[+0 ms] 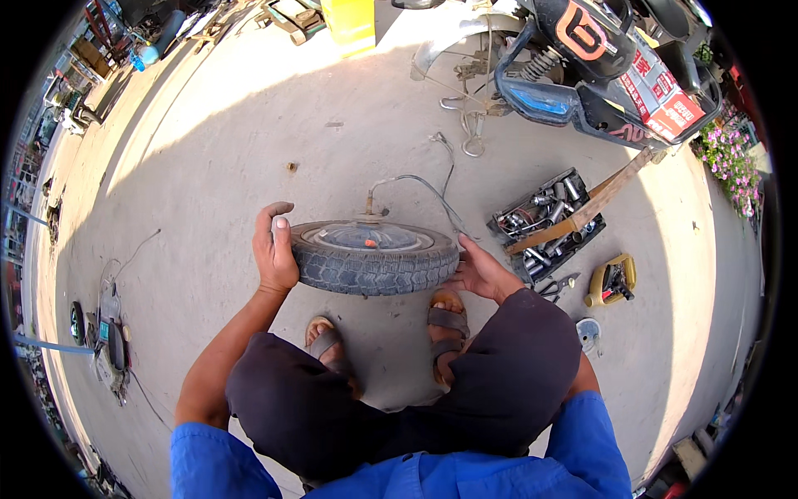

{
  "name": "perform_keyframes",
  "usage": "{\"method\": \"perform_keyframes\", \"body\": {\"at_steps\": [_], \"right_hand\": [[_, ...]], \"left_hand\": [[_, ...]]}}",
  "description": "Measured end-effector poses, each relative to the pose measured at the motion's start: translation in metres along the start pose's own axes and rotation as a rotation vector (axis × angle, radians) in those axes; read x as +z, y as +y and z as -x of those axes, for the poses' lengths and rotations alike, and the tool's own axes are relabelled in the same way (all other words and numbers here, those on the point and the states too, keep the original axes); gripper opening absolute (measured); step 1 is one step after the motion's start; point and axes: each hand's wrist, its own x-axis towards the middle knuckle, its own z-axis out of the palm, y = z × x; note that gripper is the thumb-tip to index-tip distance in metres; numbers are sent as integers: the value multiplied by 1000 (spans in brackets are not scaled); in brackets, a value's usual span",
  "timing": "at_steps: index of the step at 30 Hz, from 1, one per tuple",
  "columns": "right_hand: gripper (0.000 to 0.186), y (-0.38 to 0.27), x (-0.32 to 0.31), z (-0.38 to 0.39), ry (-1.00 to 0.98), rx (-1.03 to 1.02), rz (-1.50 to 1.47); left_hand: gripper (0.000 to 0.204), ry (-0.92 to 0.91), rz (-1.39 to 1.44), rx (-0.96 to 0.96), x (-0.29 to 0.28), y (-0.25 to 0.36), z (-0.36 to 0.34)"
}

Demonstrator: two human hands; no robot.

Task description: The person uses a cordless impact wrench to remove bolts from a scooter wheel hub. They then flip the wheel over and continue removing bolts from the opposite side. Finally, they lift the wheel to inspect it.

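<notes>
Between my two hands is a small scooter wheel (378, 273) with a worn black tyre, held tilted in front of my feet. Its dusty metal hub (345, 236) carries a small orange-red piece. From the axle (369, 205) a grey cable (420, 181) runs out onto the ground to the right. My left hand (276, 256) grips the tyre's left side, the thumb and forefinger reaching up past its edge. Against the right side of the tyre rests my right hand (485, 272), its fingers partly hidden behind the rubber.
A wooden-handled toolbox (549, 218) full of sockets stands to the right, with pliers (559, 285), a cut yellow container (611, 280) and a round metal disc (588, 333) nearby. A scooter (549, 91) stands at the far right. Loose parts (110, 345) lie left; a yellow bin (350, 25) stands behind.
</notes>
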Motion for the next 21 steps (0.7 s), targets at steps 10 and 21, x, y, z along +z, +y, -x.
{"method": "perform_keyframes", "body": {"at_steps": [10,21], "right_hand": [[60,52,37,-62,78,238,-60],[48,42,58,-40,196,-55,262]], "left_hand": [[55,79,832,-1253,-42,-85,62],[63,-10,783,-1298,-54,-111,133]]}}
